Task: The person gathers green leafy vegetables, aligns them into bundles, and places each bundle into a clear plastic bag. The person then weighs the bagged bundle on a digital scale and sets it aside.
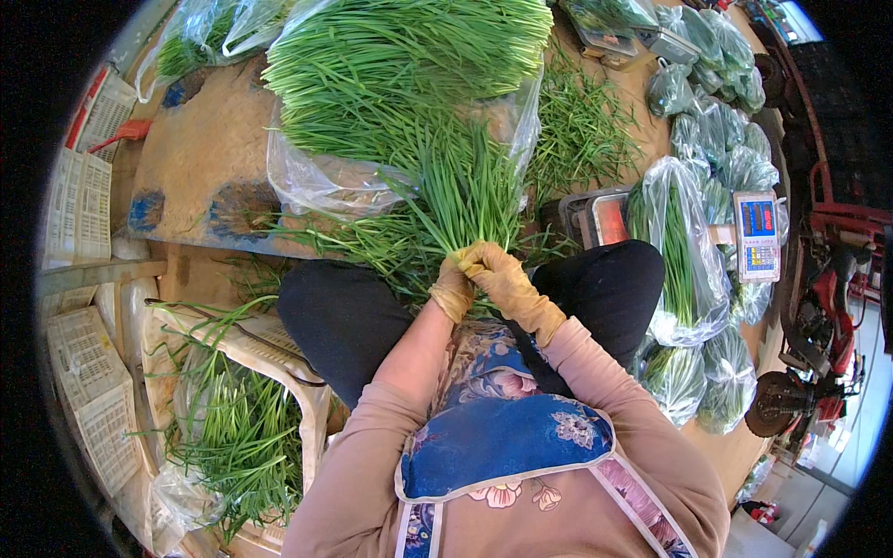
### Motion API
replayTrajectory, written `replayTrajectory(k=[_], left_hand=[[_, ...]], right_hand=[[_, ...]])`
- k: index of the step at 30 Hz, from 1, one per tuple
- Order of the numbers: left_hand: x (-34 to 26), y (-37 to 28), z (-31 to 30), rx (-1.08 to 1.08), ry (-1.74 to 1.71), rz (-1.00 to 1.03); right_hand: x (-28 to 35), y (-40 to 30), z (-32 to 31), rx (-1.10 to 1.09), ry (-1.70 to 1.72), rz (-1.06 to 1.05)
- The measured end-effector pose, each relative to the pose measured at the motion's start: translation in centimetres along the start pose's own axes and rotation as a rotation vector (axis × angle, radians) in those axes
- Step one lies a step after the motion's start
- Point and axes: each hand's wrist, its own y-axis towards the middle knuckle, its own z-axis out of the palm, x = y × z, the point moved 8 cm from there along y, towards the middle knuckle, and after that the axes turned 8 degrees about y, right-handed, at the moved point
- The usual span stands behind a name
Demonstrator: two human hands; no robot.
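My left hand and my right hand, both in yellowish rubber gloves, meet in front of my lap. Together they grip the pale lower ends of a bunch of garlic chives, whose green leaves fan out away from me. Beyond it a large pile of garlic chives lies on a clear plastic sheet. Loose leaves lie beneath and to the left of the bunch, close to my knees. How the fingers overlap at the stems is partly hidden.
To the right, a digital scale stands by a clear bag of chives and several tied bags. At lower left a plastic crate holds more chives. Scattered leaves lie right of the pile; white crates line the left.
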Motion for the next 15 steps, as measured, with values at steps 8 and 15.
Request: replayTrajectory(k=[8,15], left_hand=[[-3.0,-1.0,3.0,-0.083,0.101,0.151],[-1.7,-0.7,0.7,-0.273,0.023,0.101]], right_hand=[[2.8,0.8,-1.2,-0.010,0.287,0.080],[9.0,2.6,-9.6,-0.194,0.496,-0.200]])
